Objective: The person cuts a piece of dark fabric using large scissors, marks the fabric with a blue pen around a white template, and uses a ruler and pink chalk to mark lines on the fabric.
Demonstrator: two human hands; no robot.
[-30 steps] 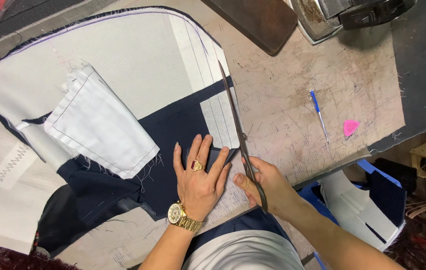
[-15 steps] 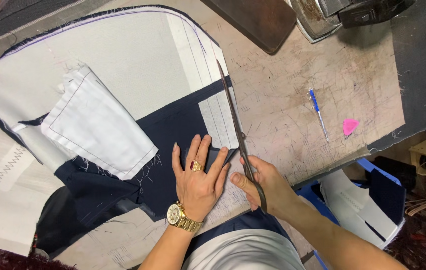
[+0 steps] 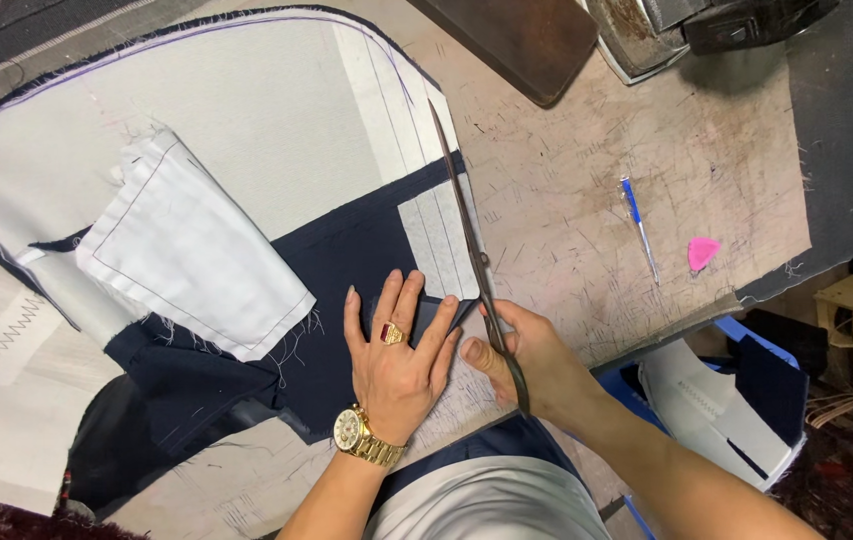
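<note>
Flat, navy cloth (image 3: 347,260) under long scissors (image 3: 467,220).

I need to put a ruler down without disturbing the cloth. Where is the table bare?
Bare board lies between the scissors and the blue pen, and below the pink chalk toward the table edge. It is crowded left of the scissors, where fabric and the left hand lie.

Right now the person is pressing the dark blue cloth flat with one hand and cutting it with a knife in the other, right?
Not quite. The head view shows the right hand holding long scissors, not a knife. The left hand does press the dark blue cloth flat.
</note>
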